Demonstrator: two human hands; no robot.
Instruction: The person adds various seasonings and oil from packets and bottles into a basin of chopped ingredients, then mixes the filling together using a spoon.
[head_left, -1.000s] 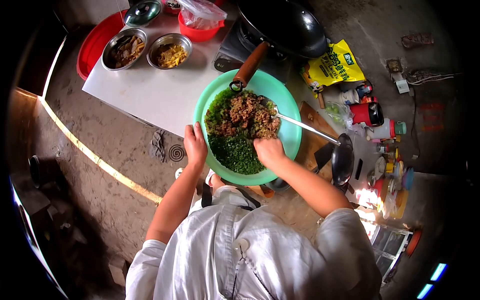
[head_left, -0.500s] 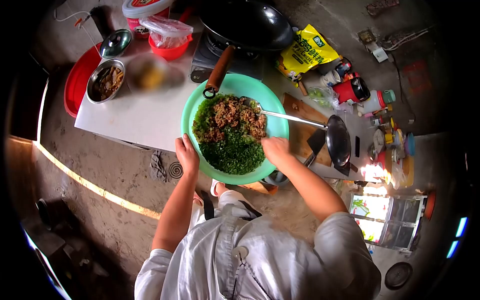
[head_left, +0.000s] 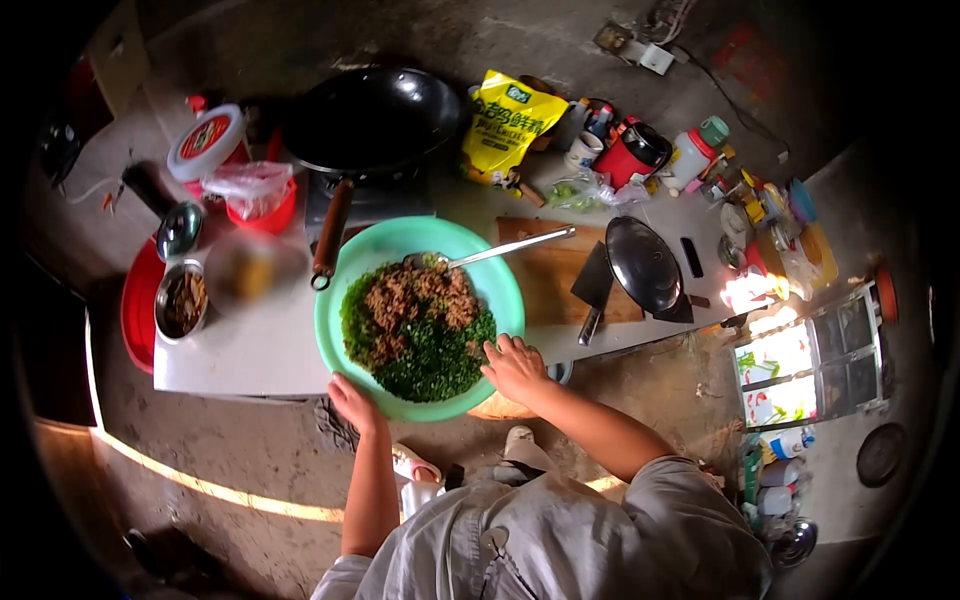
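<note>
At the front edge of the bench [head_left: 235, 370], in the head view, a green basin [head_left: 502, 295] is seen overhanging the edge. The left hand [head_left: 357, 404] is pressed against the outside of its near left rim; whether it is clamped there cannot be told, since part of the grip is hidden. The right hand [head_left: 517, 370] is laid over the near right rim, its fingers slightly apart, the tips reaching over the chopped dark greens [head_left: 425, 368]. Beside the greens, brown crumbly filling [head_left: 395, 300] is heaped in the basin, and a metal spoon [head_left: 510, 246] is rested with its bowl in the filling and its handle across the far rim. Behind the basin a black wok [head_left: 365, 120] is set, its wooden handle [head_left: 335, 230] pointed toward the basin's left side. To the right, a cleaver [head_left: 595, 278] is laid on a wooden board [head_left: 540, 270] (its handle extended past the board's near edge), beside a dark rounded pan [head_left: 643, 265]. A yellow packet [head_left: 510, 135] is stood to the right of the wok.
</note>
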